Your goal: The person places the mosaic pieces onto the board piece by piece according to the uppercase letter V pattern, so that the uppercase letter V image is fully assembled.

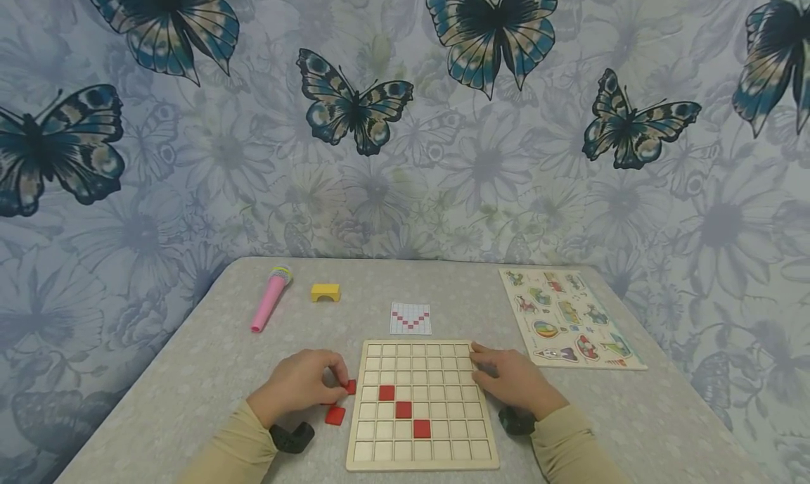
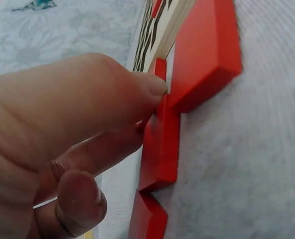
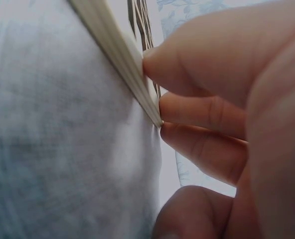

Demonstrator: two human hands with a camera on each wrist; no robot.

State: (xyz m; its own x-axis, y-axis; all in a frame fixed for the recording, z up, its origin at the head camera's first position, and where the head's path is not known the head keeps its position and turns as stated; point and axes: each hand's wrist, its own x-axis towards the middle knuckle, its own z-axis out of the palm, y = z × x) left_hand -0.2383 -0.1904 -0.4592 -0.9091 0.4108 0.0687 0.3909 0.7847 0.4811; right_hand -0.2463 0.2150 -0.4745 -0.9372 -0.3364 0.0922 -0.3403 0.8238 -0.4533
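Note:
In the head view my left hand (image 1: pixel 305 378) is at the left side of a wooden grid board (image 1: pixel 421 463). Its thumb and forefinger pinch a red square tile (image 1: pixel 351 387) close by the board's edge. More red tiles (image 1: pixel 335 416) lie beside and partly under that hand; the left wrist view has several, with one thick tile (image 2: pixel 202 55) large in front. Three red tiles (image 1: pixel 403 409) sit in the board's squares on a diagonal. My right hand (image 1: pixel 515 378) rests along the board's upper right edge, thumb and fingertips touching the rim (image 3: pixel 120 62).
Behind the board lies a small pattern card (image 1: pixel 410 319) with red squares in a V. A pink toy microphone (image 1: pixel 268 302) and a yellow arch block (image 1: pixel 325 292) are at the back left. A picture puzzle board (image 1: pixel 569 319) lies at the right.

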